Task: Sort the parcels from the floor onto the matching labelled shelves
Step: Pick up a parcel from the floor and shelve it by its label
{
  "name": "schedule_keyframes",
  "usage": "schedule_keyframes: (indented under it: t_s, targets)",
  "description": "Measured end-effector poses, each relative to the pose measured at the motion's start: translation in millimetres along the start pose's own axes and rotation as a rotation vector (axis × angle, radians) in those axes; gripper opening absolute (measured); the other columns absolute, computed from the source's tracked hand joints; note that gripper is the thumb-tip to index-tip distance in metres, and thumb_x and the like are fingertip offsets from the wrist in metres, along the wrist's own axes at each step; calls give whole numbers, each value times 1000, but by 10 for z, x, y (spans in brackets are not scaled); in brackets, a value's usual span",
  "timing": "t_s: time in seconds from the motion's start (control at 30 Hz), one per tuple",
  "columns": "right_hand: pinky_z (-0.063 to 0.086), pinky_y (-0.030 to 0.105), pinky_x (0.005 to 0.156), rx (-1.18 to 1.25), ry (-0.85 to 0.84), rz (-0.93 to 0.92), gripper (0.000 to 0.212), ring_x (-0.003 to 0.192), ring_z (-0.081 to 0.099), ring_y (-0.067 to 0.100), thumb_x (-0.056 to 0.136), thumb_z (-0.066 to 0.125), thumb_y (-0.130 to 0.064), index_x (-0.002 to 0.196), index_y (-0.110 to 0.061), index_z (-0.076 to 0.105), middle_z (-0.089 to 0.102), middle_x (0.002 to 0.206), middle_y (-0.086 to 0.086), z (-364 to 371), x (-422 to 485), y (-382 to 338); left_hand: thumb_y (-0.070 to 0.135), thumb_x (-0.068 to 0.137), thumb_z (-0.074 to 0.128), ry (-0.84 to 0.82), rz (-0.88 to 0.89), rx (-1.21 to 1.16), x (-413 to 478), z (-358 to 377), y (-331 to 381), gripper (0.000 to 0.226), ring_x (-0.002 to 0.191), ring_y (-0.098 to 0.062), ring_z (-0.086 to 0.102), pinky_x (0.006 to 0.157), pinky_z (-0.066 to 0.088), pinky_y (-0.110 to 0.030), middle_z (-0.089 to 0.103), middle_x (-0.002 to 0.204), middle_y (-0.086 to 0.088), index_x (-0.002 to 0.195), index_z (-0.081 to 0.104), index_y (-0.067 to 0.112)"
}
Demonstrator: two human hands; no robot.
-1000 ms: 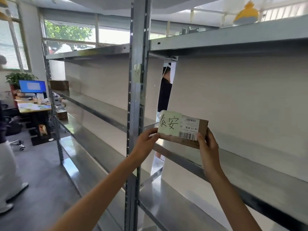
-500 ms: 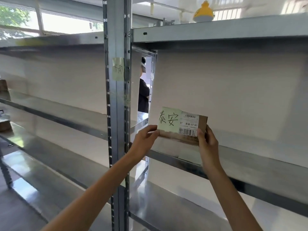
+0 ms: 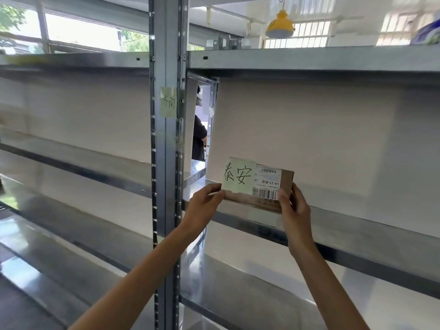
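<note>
On the upright post (image 3: 166,139) at left hangs a pale sticky label (image 3: 168,101) with handwritten characters, and the step in hand looks like checking it against the parcel's note before setting down; the two appear to differ, so I would read both before letting go. The left hand (image 3: 202,208) pinches the parcel's left end, thumb on the front face, fingers hidden behind. The parcel (image 3: 258,185), a small flat brown cardboard box, stands on its long edge at the front lip of the middle shelf (image 3: 357,225), bearing a green handwritten note (image 3: 238,176) and a printed barcode label (image 3: 266,184). The right hand (image 3: 294,210) clamps its right end likewise.
</note>
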State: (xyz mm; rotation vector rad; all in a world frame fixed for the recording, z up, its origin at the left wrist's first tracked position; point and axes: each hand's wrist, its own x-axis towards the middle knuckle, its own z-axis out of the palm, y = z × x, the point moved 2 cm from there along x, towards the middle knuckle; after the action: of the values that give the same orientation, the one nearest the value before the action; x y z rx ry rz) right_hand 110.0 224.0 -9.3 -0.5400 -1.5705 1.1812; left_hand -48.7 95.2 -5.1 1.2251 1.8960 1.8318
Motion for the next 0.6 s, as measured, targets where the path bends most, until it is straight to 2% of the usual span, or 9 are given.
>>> schedule_keyframes:
  t_s: [0.07,0.2,0.37,0.43,0.5,0.6]
  targets:
    - [49,9,73,-5,3,4,41,103,59,3,94,49,-34,134,-25,48,62,121,-5,-30,-81,-53,20,95,49,-11,12,-22,-89,1,37,27,109,-15,59,99,47,-37,65,116,2,118,61,14]
    - [48,8,72,-9,5,-6,41,97,58,-2,94,49,-33,134,-26,48,61,121,-5,-64,-248,-161,16,96,47,-26,56,-17,-283,-39,100,22,100,-6,59,82,47,-12,64,111,7,112,61,20]
    - [50,8,67,-23,-6,-18,43,94,58,-1,92,51,-35,135,-28,46,59,118,-7,-4,-438,-331,16,97,45,-34,102,-17,-425,-215,205,26,101,-5,58,78,47,-5,63,111,8,118,60,14]
    - [49,10,71,-17,19,-35,44,97,59,1,92,52,-34,135,-28,45,60,118,-7,132,-566,-493,15,97,46,-45,111,-51,-458,-415,263,28,103,-7,58,83,46,-8,63,112,6,121,59,13]
    - [49,10,76,-1,37,-53,44,102,59,5,92,52,-32,135,-28,45,60,120,-6,205,-674,-603,15,97,46,-63,129,-66,-492,-523,326,30,106,-11,58,90,45,-18,63,115,3,124,58,13]
    - [50,4,72,11,69,-71,43,101,59,3,93,51,-32,135,-28,45,60,120,-7,299,-793,-679,12,97,44,-117,125,-98,-546,-657,362,31,98,-9,55,91,45,-24,60,115,3,125,56,13]
